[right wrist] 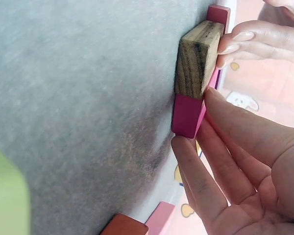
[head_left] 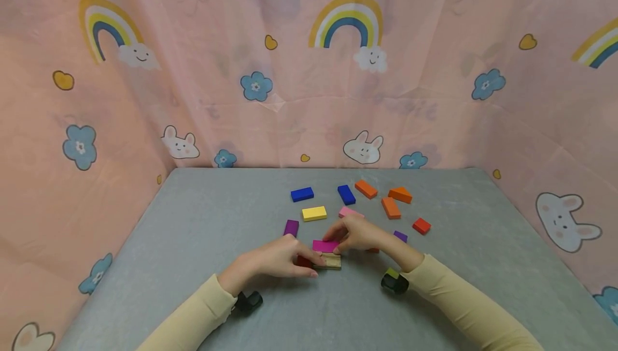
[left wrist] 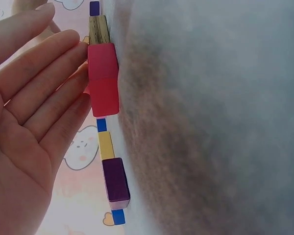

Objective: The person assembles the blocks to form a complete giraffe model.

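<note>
My right hand point(head_left: 357, 233) pinches a flat magenta block point(head_left: 322, 246) between thumb and fingers. This block lies against the far side of a bare wooden block point(head_left: 332, 261) with visible grain. My left hand point(head_left: 277, 257) is close on the left, its fingers nearly straight and touching the tops of the wooden block and the red block point(left wrist: 103, 81) beside it. In the right wrist view, the thumb of my right hand point(right wrist: 245, 171) is by the joint between the wooden and magenta blocks, with a fingertip at the magenta block's end.
Beyond the hands lie a purple block point(head_left: 291, 227), a yellow block point(head_left: 314, 213), two blue blocks point(head_left: 302, 195) and a pink block point(head_left: 348, 212). Farther right are orange pieces point(head_left: 391, 208), a red block point(head_left: 421, 226) and a violet block point(head_left: 400, 236). A patterned curtain point(head_left: 309, 115) borders the table point(head_left: 217, 200).
</note>
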Demonstrator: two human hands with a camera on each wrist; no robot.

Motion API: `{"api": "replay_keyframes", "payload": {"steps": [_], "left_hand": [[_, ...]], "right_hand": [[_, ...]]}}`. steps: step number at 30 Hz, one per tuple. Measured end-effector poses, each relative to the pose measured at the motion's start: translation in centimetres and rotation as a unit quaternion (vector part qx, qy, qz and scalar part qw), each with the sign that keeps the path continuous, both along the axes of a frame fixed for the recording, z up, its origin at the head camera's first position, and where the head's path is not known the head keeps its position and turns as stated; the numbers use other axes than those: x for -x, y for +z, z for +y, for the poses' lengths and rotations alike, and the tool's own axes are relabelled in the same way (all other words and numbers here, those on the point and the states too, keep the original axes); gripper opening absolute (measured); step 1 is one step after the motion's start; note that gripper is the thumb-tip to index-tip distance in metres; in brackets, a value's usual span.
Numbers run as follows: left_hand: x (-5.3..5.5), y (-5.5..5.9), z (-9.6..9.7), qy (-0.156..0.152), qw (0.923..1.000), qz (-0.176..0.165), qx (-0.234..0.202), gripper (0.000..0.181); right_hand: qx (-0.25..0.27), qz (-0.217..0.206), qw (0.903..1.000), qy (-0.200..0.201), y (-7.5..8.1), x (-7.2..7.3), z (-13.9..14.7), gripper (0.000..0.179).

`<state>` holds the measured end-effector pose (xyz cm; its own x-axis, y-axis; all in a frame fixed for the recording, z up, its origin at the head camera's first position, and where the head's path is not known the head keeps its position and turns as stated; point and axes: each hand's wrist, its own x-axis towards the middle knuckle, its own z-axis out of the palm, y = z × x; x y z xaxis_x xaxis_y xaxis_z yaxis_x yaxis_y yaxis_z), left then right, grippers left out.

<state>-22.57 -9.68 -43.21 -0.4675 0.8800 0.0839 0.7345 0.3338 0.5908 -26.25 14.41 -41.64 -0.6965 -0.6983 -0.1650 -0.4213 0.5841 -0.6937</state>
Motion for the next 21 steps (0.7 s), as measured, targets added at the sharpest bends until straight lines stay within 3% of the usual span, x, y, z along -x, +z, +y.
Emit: {"api": "replay_keyframes", "payload": {"steps": [5,15,21], "left_hand": [[-0.1,0.1,0.0,0.0,1.0,-0.002,0.003,0.03],[0.1,0.3,0.3,-0.013,0.9993,0.035,0.003,0.026],[0.5,0.6,0.7,0.017,0.9989,0.038,-0.019,0.029]], "right_hand": [[-0.003,-0.008,0.9999,-0.006,0.0,0.0,-0.1,0.029],[-0.005,-0.014,0.9998,-0.016,0.3,0.1,0.1,0.03],[0.015,0.012,0.9997,-0.014,1.0,0.3,1.8,0.033]]}}
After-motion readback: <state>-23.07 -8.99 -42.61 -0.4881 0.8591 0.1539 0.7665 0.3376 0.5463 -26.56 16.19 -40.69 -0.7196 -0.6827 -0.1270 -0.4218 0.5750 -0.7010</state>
